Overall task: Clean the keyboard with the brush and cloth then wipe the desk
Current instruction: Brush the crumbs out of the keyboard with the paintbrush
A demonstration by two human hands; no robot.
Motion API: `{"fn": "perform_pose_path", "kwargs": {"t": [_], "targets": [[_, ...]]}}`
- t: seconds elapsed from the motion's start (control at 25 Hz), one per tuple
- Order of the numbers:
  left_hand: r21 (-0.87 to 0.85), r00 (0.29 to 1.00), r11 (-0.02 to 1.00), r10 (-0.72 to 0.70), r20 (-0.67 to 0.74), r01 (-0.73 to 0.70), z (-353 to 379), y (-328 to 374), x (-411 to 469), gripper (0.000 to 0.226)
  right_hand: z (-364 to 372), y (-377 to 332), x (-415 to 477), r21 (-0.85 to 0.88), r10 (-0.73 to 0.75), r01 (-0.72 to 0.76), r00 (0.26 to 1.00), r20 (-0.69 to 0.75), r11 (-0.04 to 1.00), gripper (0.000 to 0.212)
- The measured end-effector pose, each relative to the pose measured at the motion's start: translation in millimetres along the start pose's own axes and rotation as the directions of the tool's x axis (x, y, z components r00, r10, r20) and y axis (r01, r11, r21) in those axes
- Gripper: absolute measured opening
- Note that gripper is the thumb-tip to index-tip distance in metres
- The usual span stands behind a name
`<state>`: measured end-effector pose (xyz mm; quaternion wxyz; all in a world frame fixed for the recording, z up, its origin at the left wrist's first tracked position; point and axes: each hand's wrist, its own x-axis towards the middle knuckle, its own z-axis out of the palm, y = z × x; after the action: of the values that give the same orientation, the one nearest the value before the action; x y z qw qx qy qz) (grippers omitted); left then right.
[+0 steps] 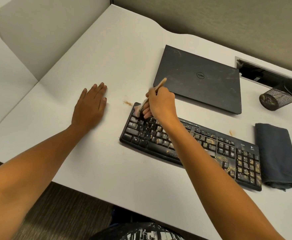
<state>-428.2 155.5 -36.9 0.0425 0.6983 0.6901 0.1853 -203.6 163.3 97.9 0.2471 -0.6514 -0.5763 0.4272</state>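
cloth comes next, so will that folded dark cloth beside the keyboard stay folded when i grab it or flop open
The folded cloth will probably go limp and unfold: its edges sag and wrinkle on the desk. It looks thin, so likely light. Pushed, it would probably bunch rather than slide.

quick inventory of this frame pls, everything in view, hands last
desk: 1, white, fills most of the view
keyboard: 1, black, dusted with tan crumbs, near right of desk
brush: 1, wooden handle, bristles at the keyboard's far left corner
cloth: 1, dark grey, folded, on desk right of keyboard
laptop: 1, black, shut, behind keyboard
mesh cup: 1, black, on its side, far right
cable slot: 1, dark opening in desk, far right
crumb patch: 1, tan, on desk by keyboard's far left corner
partition: 1, beige, behind desk
carpet: brown-grey, below desk's near edge
left hand: flat on desk, left of keyboard
right hand: grips the brush
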Motion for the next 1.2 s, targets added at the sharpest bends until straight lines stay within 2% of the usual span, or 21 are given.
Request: {"fn": "perform_pose_path", "kwargs": {"t": [0.16,0.28,0.4,0.44,0.56,0.68,0.8,0.96,1.08,1.2], "targets": [[-0.009,1.000,1.000,-0.013,0.003,0.013,-0.6,2.1,-0.7,0.057,-5.2,-6.8,-7.7,-0.069,0.063,-0.049,0.972,0.226,0.996,0.031],[-0.008,1.000,1.000,-0.013,0.004,0.013,-1.2,1.8,-0.9,0.058,-6.0,-7.1,-13.4,-0.084,0.005,0.008,0.988,0.157,0.996,0.029],[-0.008,1.000,1.000,-0.016,0.004,0.016,-1.9,2.0,-0.7,0.059,-9.1,0.1,-23.7,-0.075,0.028,-0.009,0.965,0.261,0.997,0.030],[-0.008,1.000,1.000,-0.016,0.005,0.016,-2.1,2.0,-0.4,0.058,-11.2,3.4,-27.7,-0.040,0.011,-0.001,0.970,0.242,0.999,0.029],[0.004,1.000,1.000,-0.012,0.001,0.012,-2.7,3.2,-1.4,0.058,-8.0,16.5,-39.9,0.038,-0.068,0.067,0.997,0.030,0.997,0.025],[0.006,1.000,1.000,-0.010,0.004,0.010,-2.8,3.0,-1.6,0.059,5.0,28.8,-55.1,0.162,-0.064,0.054,0.996,0.056,0.985,0.028],[0.009,1.000,1.000,-0.004,0.000,0.004,-2.5,2.6,-1.4,0.060,6.5,34.8,-56.0,0.213,-0.048,0.063,0.996,-0.076,0.975,0.027],[0.004,1.000,1.000,-0.004,-0.007,0.004,-2.7,3.2,-1.7,0.058,3.9,36.2,-56.4,0.188,-0.111,0.107,0.994,0.012,0.976,0.028],[0.008,1.000,1.000,-0.009,-0.006,0.009,-2.8,3.3,-2.1,0.058,6.2,27.6,-54.0,0.093,-0.170,0.172,0.985,-0.023,0.981,0.029],[-0.006,1.000,1.000,-0.015,0.006,0.015,-3.2,4.2,-2.0,0.057,6.5,12.3,-43.5,-0.048,-0.188,0.197,0.971,0.150,0.979,0.032]]}}
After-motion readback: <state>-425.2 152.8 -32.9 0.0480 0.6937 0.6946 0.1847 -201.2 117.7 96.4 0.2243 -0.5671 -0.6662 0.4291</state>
